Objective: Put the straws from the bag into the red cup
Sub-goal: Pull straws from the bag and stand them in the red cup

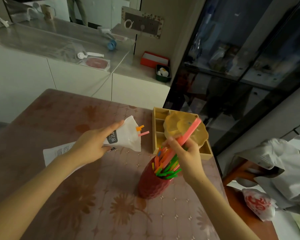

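Observation:
The red cup (151, 186) stands on the table, packed with several green, orange and pink straws (164, 166). Just above its rim, my right hand (185, 153) is shut on a long pink straw (189, 134) that slants up to the right, its lower end down among the others. To the left, my left hand (93, 144) grips a white plastic bag (126, 135) held off the table. An orange straw (139, 128) and a pink one (144, 133) poke out of the bag's open mouth.
A wooden divided tray (158, 134) with a yellow dish (184, 129) on it sits just behind the cup. A printed paper sheet (54, 153) lies under my left wrist. A chair with grey clothing (274, 170) and a plastic bag (258, 203) stands right of the pink tablecloth (111, 205).

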### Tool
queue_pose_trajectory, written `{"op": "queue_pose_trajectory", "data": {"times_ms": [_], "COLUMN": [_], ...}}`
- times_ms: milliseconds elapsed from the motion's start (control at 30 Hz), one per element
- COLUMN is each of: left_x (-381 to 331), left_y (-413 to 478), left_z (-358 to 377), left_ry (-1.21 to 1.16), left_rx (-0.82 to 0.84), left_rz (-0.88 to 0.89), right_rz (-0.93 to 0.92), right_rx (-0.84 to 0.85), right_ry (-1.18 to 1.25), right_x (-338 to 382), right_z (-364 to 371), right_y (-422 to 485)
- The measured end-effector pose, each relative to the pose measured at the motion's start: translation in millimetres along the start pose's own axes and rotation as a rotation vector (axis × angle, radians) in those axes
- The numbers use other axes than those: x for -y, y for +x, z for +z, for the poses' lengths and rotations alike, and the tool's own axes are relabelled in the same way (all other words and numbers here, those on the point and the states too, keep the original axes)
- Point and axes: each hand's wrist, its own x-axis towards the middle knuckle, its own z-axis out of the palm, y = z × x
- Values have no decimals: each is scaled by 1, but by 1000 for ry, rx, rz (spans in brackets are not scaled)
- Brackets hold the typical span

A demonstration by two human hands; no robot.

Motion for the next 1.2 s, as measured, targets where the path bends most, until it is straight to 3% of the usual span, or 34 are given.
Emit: {"op": "queue_pose_trajectory", "data": {"times_ms": [167,233,400,467,533,600,667,700,767,833,1033,1200], "left_x": [-3,-6,-16,-19,-22,-26,-28,-30,-34,-42,-83,-132], "left_y": [4,6,9,8,9,11,12,13,15,21,71,112], "left_z": [-1,-1,-5,-9,-14,-19,-24,-27,-36,-46,-99,-131], "left_ry": [0,7,-2,12,13,-1,-2,0,17,79,331,715], "left_rx": [4,2,-12,-26,-43,-49,-27,-14,-8,-13,51,183], "left_rz": [21,29,102,139,150,135,139,149,183,257,477,693], "right_rz": [-51,-92,-95,-268,-413,-387,-297,-276,-258,-139,508,627], "right_rx": [10,-4,94,105,105,189,258,208,-28,-156,-72,-56], "right_ry": [180,109,-358,-389,-651,-1095,-1212,-1074,-590,-141,828,1283], "right_x": [13,16,10,11,8,2,-7,-6,6,18,41,48], "right_z": [-23,-21,-14,-9,-1,8,11,9,6,4,11,15], "right_y": [5,7,-2,-17,-29,-32,-30,-28,-24,-15,27,45]}}
